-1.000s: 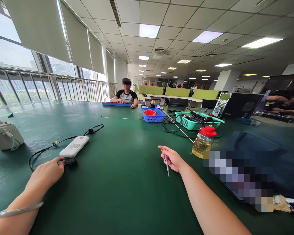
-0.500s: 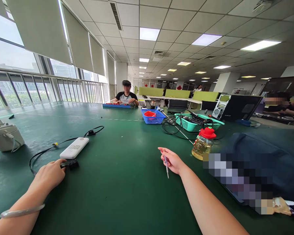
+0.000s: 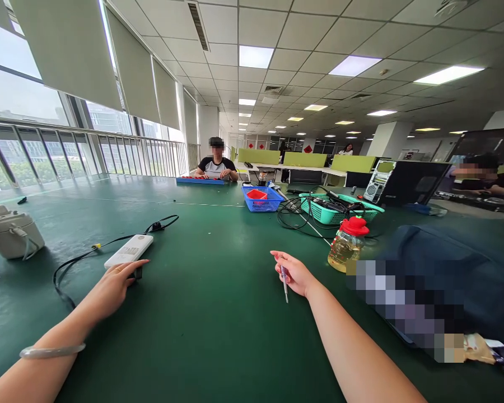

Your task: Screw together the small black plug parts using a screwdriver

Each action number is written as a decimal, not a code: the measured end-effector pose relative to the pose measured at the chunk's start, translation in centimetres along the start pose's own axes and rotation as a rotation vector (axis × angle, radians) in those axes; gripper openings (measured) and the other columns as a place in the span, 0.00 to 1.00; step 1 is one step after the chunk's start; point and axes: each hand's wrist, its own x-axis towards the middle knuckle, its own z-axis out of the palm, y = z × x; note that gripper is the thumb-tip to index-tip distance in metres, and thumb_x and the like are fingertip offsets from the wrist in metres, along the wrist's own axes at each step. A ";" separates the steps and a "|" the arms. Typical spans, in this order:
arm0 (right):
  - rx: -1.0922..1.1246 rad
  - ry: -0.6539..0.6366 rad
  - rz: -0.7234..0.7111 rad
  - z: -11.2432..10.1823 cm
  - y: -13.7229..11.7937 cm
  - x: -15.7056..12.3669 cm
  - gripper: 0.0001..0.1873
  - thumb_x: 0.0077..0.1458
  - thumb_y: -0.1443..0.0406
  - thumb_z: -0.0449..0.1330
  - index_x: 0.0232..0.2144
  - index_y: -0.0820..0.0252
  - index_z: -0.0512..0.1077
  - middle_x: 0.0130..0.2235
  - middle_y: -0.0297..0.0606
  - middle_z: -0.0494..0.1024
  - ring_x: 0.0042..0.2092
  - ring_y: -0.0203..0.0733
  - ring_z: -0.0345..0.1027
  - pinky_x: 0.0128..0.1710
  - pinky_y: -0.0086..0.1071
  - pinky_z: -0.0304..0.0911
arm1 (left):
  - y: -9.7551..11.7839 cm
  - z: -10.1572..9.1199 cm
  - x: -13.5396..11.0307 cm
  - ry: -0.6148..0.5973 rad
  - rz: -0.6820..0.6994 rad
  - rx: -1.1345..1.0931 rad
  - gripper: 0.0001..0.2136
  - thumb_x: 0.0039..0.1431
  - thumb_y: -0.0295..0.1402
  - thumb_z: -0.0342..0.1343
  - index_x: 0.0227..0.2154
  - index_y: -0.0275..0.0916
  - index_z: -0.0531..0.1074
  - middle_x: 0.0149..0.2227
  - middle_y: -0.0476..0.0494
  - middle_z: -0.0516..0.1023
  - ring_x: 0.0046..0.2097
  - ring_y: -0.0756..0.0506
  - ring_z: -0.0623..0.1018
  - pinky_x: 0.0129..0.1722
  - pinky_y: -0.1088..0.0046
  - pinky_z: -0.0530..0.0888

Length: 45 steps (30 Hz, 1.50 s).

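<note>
My left hand (image 3: 114, 285) lies on the green table (image 3: 210, 313) with fingers stretched over a small black plug (image 3: 138, 272) at the end of a black cable (image 3: 75, 260). Just beyond it lies a white power bank (image 3: 129, 251). My right hand (image 3: 294, 272) is pinched on a thin pen-like tool (image 3: 284, 282) that points down toward me. A plastic jar with a red lid (image 3: 346, 244) stands to the right of that hand.
A cream-coloured device (image 3: 12, 234) sits at far left. A blue basket (image 3: 262, 198), a teal basket (image 3: 331, 208) with cables and a computer case (image 3: 403, 180) stand farther back. A dark bag (image 3: 445, 263) lies at right. A person (image 3: 216, 163) sits at the far side.
My left hand has slid right and forward along the table onto the black plug, with its fingers now stretched out. My right hand has stayed in place with the tool.
</note>
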 end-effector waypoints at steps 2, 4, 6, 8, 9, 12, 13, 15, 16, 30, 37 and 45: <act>0.000 0.001 0.002 0.0 0.0 -0.1 0.17 0.49 0.61 0.63 0.42 0.57 0.69 0.20 0.27 0.66 0.16 0.25 0.45 0.17 0.23 0.39 | -0.1 0.2 0.0 -0.020 0.004 0.018 0.24 0.58 0.29 0.41 0.58 0.36 0.66 0.54 0.39 0.74 0.57 0.40 0.69 0.59 0.61 0.63; -0.003 0.000 -0.002 0.1 -0.1 -0.1 0.17 0.49 0.61 0.63 0.42 0.58 0.69 0.20 0.27 0.66 0.16 0.26 0.45 0.17 0.23 0.38 | -0.1 0.0 0.0 -0.017 -0.001 0.031 0.25 0.58 0.29 0.41 0.57 0.37 0.66 0.54 0.41 0.75 0.57 0.40 0.69 0.59 0.61 0.63; -0.006 -0.003 -0.006 0.1 -0.1 -0.1 0.17 0.49 0.61 0.63 0.42 0.57 0.69 0.20 0.27 0.66 0.16 0.26 0.45 0.17 0.23 0.39 | 0.0 -0.2 -0.1 -0.001 -0.004 0.045 0.24 0.57 0.29 0.41 0.57 0.38 0.67 0.55 0.42 0.74 0.57 0.40 0.68 0.59 0.62 0.62; -0.007 -0.006 -0.005 0.1 -0.1 -0.1 0.17 0.49 0.61 0.63 0.42 0.57 0.69 0.20 0.27 0.66 0.16 0.26 0.45 0.17 0.23 0.38 | 0.2 -0.4 -0.1 0.010 -0.003 0.059 0.24 0.56 0.28 0.42 0.56 0.39 0.68 0.55 0.43 0.74 0.57 0.41 0.68 0.60 0.62 0.62; -0.007 -0.007 -0.002 0.1 -0.1 -0.1 0.17 0.49 0.62 0.63 0.42 0.57 0.69 0.20 0.27 0.66 0.16 0.25 0.45 0.17 0.23 0.38 | 0.3 -0.4 -0.1 0.010 -0.003 0.065 0.25 0.56 0.28 0.42 0.56 0.39 0.68 0.55 0.42 0.74 0.57 0.40 0.68 0.60 0.62 0.62; -0.003 -0.007 0.004 0.1 0.0 0.0 0.17 0.49 0.62 0.62 0.43 0.58 0.69 0.20 0.27 0.67 0.16 0.25 0.45 0.17 0.23 0.38 | 0.2 -0.4 -0.1 -0.004 -0.004 0.086 0.25 0.56 0.28 0.41 0.56 0.38 0.68 0.56 0.40 0.73 0.57 0.39 0.69 0.59 0.61 0.62; -0.002 -0.008 0.003 0.1 0.0 0.0 0.17 0.49 0.62 0.62 0.43 0.58 0.69 0.20 0.27 0.67 0.16 0.25 0.45 0.17 0.23 0.38 | 0.1 -0.3 -0.1 -0.015 -0.002 0.092 0.25 0.56 0.28 0.41 0.56 0.37 0.68 0.56 0.40 0.73 0.57 0.39 0.69 0.59 0.60 0.62; 0.000 -0.010 -0.002 0.0 0.0 0.0 0.17 0.49 0.62 0.62 0.42 0.58 0.69 0.20 0.27 0.66 0.16 0.25 0.45 0.17 0.23 0.38 | -0.1 -0.2 -0.2 -0.048 0.001 0.092 0.25 0.56 0.29 0.41 0.56 0.37 0.68 0.56 0.40 0.73 0.57 0.40 0.69 0.59 0.61 0.62; 0.001 -0.012 -0.003 0.0 0.0 0.0 0.16 0.49 0.62 0.62 0.42 0.58 0.69 0.20 0.27 0.66 0.16 0.25 0.45 0.17 0.23 0.39 | -0.2 -0.2 -0.2 -0.066 0.001 0.085 0.25 0.57 0.29 0.41 0.57 0.37 0.68 0.56 0.40 0.73 0.58 0.40 0.69 0.59 0.61 0.63; 0.004 -0.004 0.008 0.0 -0.1 -0.1 0.17 0.48 0.62 0.64 0.42 0.57 0.69 0.20 0.27 0.67 0.17 0.26 0.45 0.17 0.22 0.39 | -1.0 0.3 -0.1 -0.125 -0.065 0.017 0.26 0.58 0.31 0.38 0.58 0.34 0.66 0.55 0.38 0.74 0.56 0.39 0.71 0.58 0.62 0.63; -0.001 -0.007 -0.002 0.0 -0.1 -0.1 0.17 0.49 0.61 0.63 0.42 0.57 0.70 0.20 0.27 0.67 0.16 0.25 0.45 0.17 0.22 0.40 | -0.4 -0.5 -0.5 -0.095 -0.105 0.046 0.24 0.62 0.38 0.41 0.58 0.37 0.65 0.57 0.38 0.72 0.56 0.39 0.73 0.56 0.61 0.67; 0.020 0.027 -0.003 0.4 -0.2 -0.3 0.18 0.49 0.61 0.63 0.43 0.58 0.69 0.22 0.28 0.68 0.17 0.27 0.50 0.17 0.24 0.44 | 1.7 -1.5 -0.4 -0.023 -0.106 0.074 0.22 0.62 0.38 0.42 0.54 0.38 0.69 0.52 0.38 0.77 0.51 0.36 0.76 0.50 0.59 0.71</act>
